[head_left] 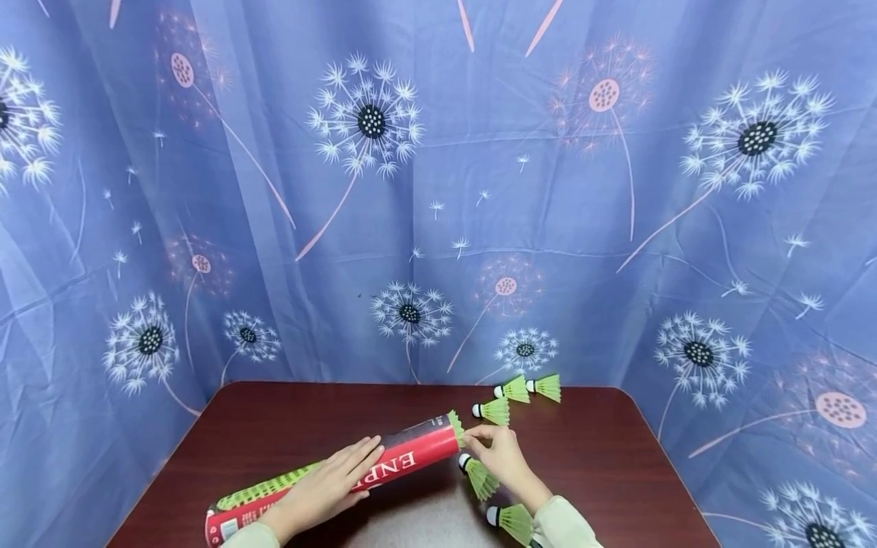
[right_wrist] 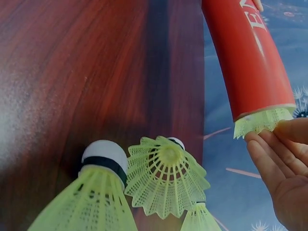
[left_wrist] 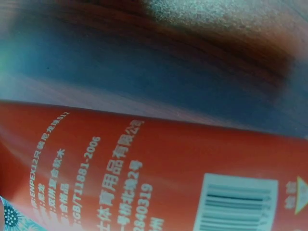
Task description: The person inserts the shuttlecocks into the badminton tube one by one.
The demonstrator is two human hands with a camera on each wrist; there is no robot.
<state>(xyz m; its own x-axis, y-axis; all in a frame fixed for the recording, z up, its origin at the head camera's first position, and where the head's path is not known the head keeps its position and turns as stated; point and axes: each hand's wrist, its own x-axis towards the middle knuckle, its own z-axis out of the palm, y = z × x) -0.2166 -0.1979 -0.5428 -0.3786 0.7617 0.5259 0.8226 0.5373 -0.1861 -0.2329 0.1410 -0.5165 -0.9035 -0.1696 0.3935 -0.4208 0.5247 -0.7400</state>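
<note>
A red and black shuttlecock tube printed ENP... slants across the table, its right mouth toward my right hand. My left hand lies over the middle of the tube and holds it, fingers across the top and thumb on the near side. A yellow-green shuttlecock sits in the mouth, only its skirt edge sticking out. My right thumb and fingers pinch that skirt edge. In the left wrist view, the tube's red side shows white print and a barcode; the left hand's grip is out of sight there.
Near my right wrist two shuttlecocks lie on the dark red table. Farther back, three more shuttlecocks lie close together. Through the tube's window, green skirts show. A blue dandelion-print curtain hangs around the table.
</note>
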